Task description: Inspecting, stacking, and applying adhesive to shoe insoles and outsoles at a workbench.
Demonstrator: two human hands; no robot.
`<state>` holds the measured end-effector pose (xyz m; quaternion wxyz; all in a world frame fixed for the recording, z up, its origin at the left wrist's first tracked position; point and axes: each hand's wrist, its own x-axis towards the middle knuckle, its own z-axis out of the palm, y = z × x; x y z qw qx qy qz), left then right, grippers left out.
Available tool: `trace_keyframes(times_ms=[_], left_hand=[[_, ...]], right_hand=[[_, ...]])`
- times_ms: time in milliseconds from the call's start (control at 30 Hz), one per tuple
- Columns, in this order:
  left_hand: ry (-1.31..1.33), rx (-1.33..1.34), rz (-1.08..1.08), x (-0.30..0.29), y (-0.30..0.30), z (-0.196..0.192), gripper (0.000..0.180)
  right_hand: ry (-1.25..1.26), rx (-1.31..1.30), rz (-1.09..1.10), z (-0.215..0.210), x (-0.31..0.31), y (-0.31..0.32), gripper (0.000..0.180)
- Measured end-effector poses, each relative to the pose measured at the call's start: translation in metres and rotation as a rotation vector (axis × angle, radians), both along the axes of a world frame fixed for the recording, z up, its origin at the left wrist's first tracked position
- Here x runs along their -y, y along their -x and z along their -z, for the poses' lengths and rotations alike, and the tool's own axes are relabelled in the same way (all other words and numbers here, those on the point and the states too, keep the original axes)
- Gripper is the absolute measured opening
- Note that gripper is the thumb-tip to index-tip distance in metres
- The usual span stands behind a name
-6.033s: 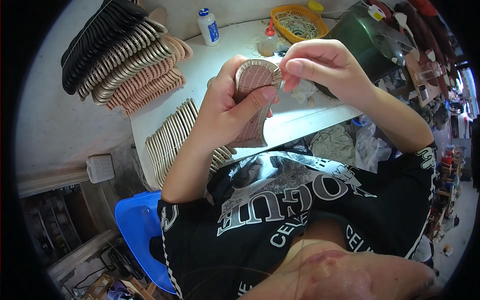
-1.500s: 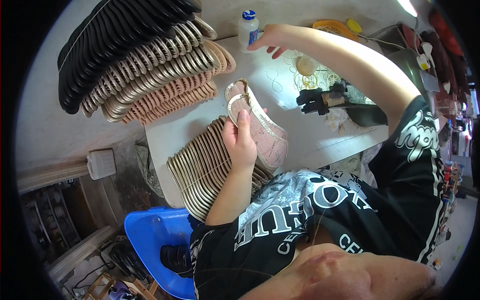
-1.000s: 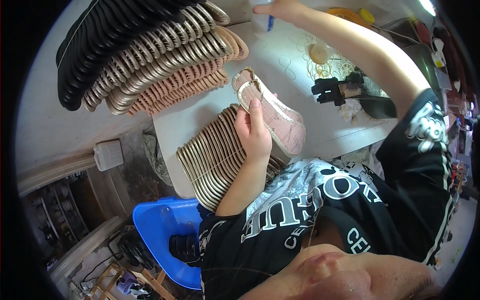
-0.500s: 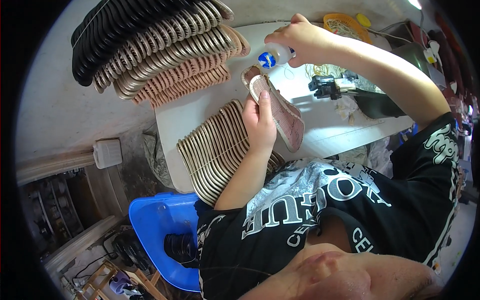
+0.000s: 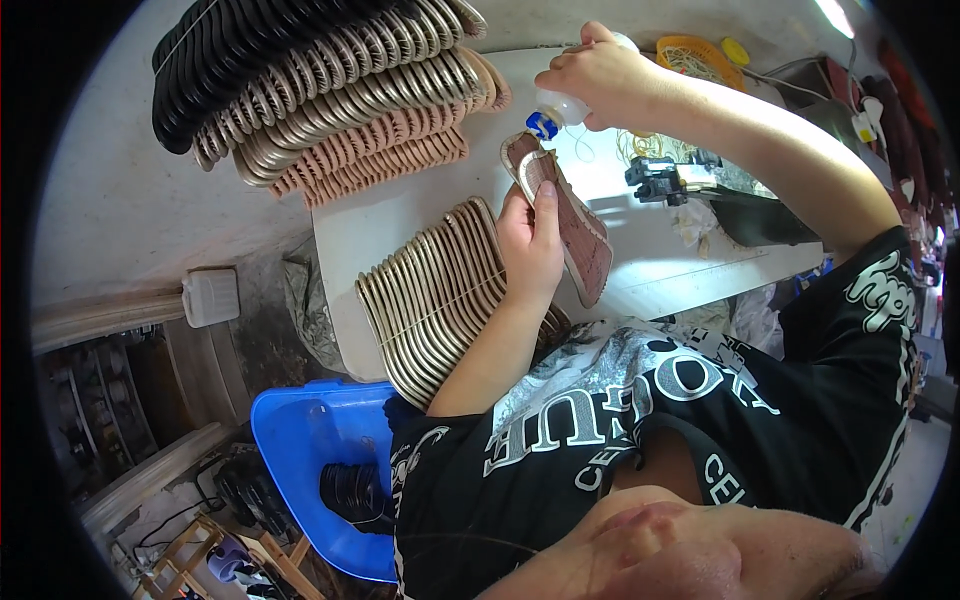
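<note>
My left hand is closed on two pinkish-brown insoles with pale edges, thumb on top. They are held at a slant above the white table. My right hand grips a translucent white plastic bottle, tipped so that its blue cap points down. The cap sits just above the far end of the insoles; whether it touches them I cannot tell. Beside my left forearm stands a tied row of similar pieces with shiny bronze edges.
Stacked black, bronze and pink bundles rise at the back left. To the right are a black clamp-like device and an orange basket of cords. A blue bin with dark pieces inside stands below the table's left edge.
The insoles in my left hand have turned slightly, showing more of their pinkish face. My right hand and the bottle have shifted a little, the cap staying near the insoles' far end.
</note>
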<state>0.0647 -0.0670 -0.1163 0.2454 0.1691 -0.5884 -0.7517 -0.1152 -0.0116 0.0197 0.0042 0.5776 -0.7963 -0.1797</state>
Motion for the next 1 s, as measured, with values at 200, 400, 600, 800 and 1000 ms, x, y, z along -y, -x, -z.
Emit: trace_keyframes(times_ms=[200,400,600,800,1000], left_hand=[[-0.088,-0.053,0.011,-0.0032,0.0046,0.0002,0.026],[-0.018,0.017,0.028,-0.0011,0.0016,0.0004,0.024],[-0.021,0.014,0.031,-0.0023,0.0012,-0.0058,0.024],[-0.094,-0.012,0.035,-0.0024,0.0027,0.0008,0.023],[-0.072,-0.025,0.026,-0.0029,0.0034,0.0014,0.024]], right_hand=[[-0.013,-0.014,-0.012,0.0003,0.0016,0.0009,0.064],[-0.038,-0.051,-0.043,0.0002,0.0024,-0.0018,0.063],[-0.095,-0.040,-0.002,0.0004,0.0045,0.0010,0.062],[-0.075,-0.069,-0.009,0.0000,0.0034,0.0009,0.061],[-0.077,-0.070,-0.010,-0.0038,0.0042,-0.0021,0.064]])
